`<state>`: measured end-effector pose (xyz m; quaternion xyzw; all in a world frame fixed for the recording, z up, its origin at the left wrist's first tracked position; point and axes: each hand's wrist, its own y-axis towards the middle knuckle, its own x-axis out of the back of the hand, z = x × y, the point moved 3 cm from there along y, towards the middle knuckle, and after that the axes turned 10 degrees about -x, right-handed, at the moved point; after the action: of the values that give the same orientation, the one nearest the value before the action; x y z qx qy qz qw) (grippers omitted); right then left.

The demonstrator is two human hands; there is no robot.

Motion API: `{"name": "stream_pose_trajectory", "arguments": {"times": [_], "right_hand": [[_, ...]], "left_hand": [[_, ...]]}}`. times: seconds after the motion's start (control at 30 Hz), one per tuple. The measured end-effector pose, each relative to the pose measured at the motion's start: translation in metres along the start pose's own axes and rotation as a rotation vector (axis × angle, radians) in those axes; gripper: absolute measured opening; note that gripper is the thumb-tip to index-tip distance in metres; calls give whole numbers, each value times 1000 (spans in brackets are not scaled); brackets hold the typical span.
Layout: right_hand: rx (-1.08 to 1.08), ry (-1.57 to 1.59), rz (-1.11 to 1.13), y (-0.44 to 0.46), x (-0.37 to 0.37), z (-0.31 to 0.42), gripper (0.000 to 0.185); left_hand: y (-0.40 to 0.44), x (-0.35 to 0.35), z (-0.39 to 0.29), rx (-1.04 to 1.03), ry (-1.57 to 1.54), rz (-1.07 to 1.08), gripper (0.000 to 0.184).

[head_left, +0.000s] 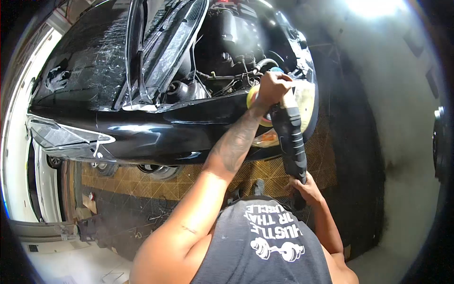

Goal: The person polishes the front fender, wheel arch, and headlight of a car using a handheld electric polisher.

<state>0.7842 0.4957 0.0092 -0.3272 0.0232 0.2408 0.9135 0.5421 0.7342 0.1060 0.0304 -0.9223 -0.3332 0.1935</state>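
Observation:
A long black power polisher (292, 137) stands between my two hands at the front corner of a black car. My left hand (274, 87) is closed around its head end, beside the headlight. At the rear end of the body, my right hand (309, 190) grips the tool close to my waist. A yellow round pad (252, 96) shows partly behind my left wrist; whether it touches the car is hidden. Beside the tool is the clouded, yellowish headlight (308, 102), with an orange section (267, 138) at its lower side. The black fender (203, 120) runs off to the left.
The engine bay (231, 52) lies exposed beyond the fender. White smears mark the windshield (104, 57). A wheel (161, 170) shows below the car. Yellow-tan floor tiles (198, 182) lie under my feet. A pale wall (402, 118) rises at the right, and a white vehicle (47, 182) stands at the left.

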Motion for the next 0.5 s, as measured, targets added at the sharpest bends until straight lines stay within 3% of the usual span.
{"name": "stream_pose_trajectory", "arguments": {"times": [0.07, 0.1, 0.23, 0.27, 0.3, 0.33, 0.4, 0.5], "right_hand": [[-14, -87, 15, 4, 5, -7, 54], [-27, -174, 23, 4, 3, -7, 55], [45, -269, 76, -2, -48, 40, 51], [6, -250, 123, -2, -61, 52, 54], [51, -298, 162, 4, -68, 53, 62], [98, -344, 202, 11, -74, 54, 70], [91, -501, 222, 13, -77, 64, 81], [73, -520, 205, 10, -66, 63, 78]], "left_hand": [[-7, 0, -1, 208, -126, -57, 19], [-10, 9, 3, 0, -3, -103, 19], [-31, 92, -13, 49, 3, -37, 23], [-41, 119, -14, -110, 78, -29, 25], [-47, 143, -39, 171, -125, -145, 25], [-60, 161, -44, 231, -97, -245, 24], [-76, 183, -59, 276, -75, -302, 22], [-79, 167, -56, 292, -137, -347, 21]]}}
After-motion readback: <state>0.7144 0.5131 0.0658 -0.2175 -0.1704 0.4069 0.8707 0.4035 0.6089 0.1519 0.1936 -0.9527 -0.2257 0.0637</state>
